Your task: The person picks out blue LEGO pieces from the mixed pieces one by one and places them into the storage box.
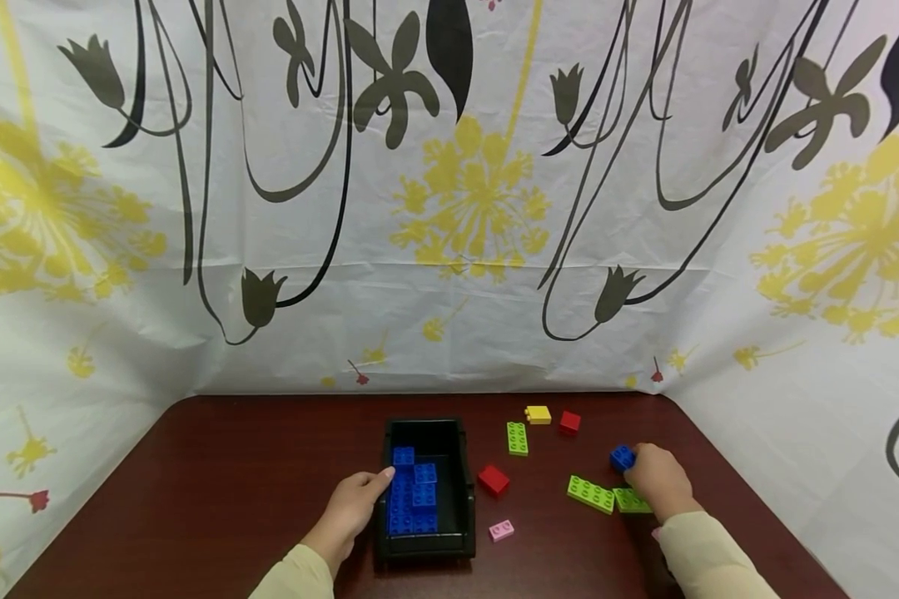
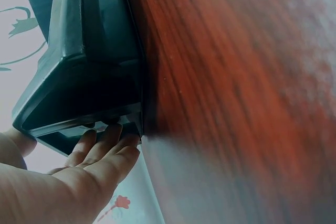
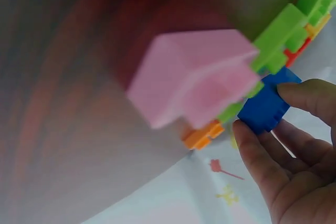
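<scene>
Right hand (image 1: 659,478) pinches a studded blue brick (image 1: 622,457); left hand (image 1: 352,507), fingers straight, touches the glossy black bin (image 1: 460,499).

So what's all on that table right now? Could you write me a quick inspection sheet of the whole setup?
Surface: dark red-brown wooden table.
Job's things: black bin holding blue bricks; one blue brick outside it, on the table.
Clutter: two red bricks, a yellow brick, three green bricks, a pink brick, all loose on the table.
Hands: left hand rests with straight fingers against the bin's left wall; right hand pinches the loose blue brick.
Cables: nothing seen.
Surroundings: white curtain with yellow flowers and dark stems on three sides.
</scene>
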`<control>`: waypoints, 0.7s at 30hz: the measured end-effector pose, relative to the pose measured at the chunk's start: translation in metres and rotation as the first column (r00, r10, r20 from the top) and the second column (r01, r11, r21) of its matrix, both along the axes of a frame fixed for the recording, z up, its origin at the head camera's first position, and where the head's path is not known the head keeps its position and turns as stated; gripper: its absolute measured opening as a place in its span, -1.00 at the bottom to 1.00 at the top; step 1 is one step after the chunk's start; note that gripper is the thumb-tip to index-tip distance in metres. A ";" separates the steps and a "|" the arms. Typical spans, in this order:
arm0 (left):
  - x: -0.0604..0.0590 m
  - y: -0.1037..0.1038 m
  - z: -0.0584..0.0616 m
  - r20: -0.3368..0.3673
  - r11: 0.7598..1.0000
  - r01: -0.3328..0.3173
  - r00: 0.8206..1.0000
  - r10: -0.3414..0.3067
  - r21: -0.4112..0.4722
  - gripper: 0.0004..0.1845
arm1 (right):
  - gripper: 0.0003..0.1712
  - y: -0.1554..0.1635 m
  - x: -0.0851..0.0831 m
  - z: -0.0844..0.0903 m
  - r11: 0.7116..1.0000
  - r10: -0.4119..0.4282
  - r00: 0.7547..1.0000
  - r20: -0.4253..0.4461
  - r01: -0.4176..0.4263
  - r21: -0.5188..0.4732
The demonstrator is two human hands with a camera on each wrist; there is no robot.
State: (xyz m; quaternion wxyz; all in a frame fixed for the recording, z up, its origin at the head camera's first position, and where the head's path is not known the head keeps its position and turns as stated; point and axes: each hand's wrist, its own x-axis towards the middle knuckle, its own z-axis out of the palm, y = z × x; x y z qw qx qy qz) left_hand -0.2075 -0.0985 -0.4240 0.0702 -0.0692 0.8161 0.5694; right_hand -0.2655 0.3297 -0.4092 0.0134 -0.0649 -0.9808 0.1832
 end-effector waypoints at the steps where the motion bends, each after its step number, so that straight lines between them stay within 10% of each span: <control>1: 0.000 0.000 0.000 0.000 1.000 0.001 1.000 -0.001 -0.001 -0.24 | -0.73 -0.002 0.000 0.001 1.000 0.003 1.000 -0.008 -0.003 0.001; 21: 0.001 0.001 0.001 -0.007 1.000 -0.011 1.000 0.011 0.006 -0.27 | -0.46 -0.072 0.003 0.034 0.988 0.152 0.978 -0.140 -0.151 0.015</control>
